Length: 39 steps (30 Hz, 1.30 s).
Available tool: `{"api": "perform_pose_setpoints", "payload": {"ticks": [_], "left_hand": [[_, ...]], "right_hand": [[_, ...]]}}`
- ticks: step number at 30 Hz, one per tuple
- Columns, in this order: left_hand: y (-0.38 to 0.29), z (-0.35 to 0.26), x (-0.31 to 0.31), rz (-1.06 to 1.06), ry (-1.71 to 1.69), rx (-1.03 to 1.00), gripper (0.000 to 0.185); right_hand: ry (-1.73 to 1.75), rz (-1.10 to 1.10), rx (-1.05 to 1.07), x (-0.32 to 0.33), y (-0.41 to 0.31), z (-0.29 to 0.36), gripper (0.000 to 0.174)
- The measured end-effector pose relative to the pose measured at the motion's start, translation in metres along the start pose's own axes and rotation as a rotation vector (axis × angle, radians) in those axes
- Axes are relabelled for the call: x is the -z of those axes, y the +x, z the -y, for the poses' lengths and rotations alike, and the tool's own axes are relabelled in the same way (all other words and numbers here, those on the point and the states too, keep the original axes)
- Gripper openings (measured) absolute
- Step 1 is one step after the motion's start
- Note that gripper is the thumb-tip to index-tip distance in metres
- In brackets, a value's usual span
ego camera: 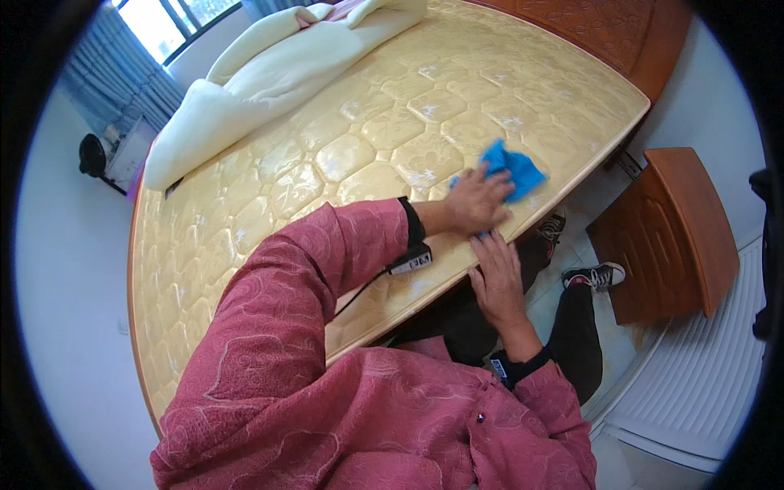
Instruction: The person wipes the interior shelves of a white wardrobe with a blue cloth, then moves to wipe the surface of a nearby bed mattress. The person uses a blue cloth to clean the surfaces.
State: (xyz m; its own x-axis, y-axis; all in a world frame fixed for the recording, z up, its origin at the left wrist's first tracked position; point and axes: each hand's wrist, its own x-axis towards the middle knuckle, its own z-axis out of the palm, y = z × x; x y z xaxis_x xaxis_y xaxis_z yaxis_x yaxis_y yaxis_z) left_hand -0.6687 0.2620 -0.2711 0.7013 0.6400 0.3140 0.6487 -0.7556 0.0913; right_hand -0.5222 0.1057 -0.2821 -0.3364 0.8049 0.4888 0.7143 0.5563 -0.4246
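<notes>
My left hand [479,201] is slightly blurred and presses down over a blue cloth [519,174] on the quilted mattress [343,156], its fingers spread. Most of the cloth spreads out beyond the fingertips, and small bits of it show at the wrist side and below the palm. Close by, my right hand [499,278] rests palm down at the mattress's near edge. Its fingertips almost meet my left hand and a scrap of the cloth, and no object shows in its grasp. The mattress has a shiny gold cover with a hexagonal pattern.
A thick cream bedding pad [263,92] lies folded back along the far left side. The carved wooden headboard [588,30] rises at the upper right. A wooden nightstand [667,239] stands on the tiled floor to the right, near white ribbed panelling [692,367].
</notes>
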Motion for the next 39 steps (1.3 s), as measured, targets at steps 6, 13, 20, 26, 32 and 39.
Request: {"api": "perform_pose_setpoints", "payload": {"ticks": [6, 13, 20, 26, 32, 39], "left_hand": [[-0.087, -0.014, 0.053, 0.114, -0.128, -0.294, 0.057], [-0.219, -0.063, 0.137, 0.406, -0.206, -0.141, 0.058], [-0.056, -0.044, 0.059, 0.398, -0.03, -0.499, 0.016], [0.182, -0.045, -0.032, 0.33, 0.332, -0.416, 0.025], [0.2, -0.063, -0.061, 0.358, 0.488, -0.298, 0.026], [0.021, -0.082, -0.012, 0.552, 0.818, -0.805, 0.027]], "right_hand": [[0.256, 0.143, -0.089, 0.034, -0.049, -0.018, 0.046], [0.495, 0.284, -0.429, 0.049, -0.101, -0.067, 0.029], [0.638, 0.297, -0.535, 0.035, -0.118, -0.078, 0.027], [0.46, 0.206, -0.554, 0.058, -0.145, -0.073, 0.026], [0.381, 0.124, -0.778, 0.105, -0.209, -0.067, 0.027], [0.351, -0.126, -0.907, 0.156, -0.272, -0.049, 0.028]]}}
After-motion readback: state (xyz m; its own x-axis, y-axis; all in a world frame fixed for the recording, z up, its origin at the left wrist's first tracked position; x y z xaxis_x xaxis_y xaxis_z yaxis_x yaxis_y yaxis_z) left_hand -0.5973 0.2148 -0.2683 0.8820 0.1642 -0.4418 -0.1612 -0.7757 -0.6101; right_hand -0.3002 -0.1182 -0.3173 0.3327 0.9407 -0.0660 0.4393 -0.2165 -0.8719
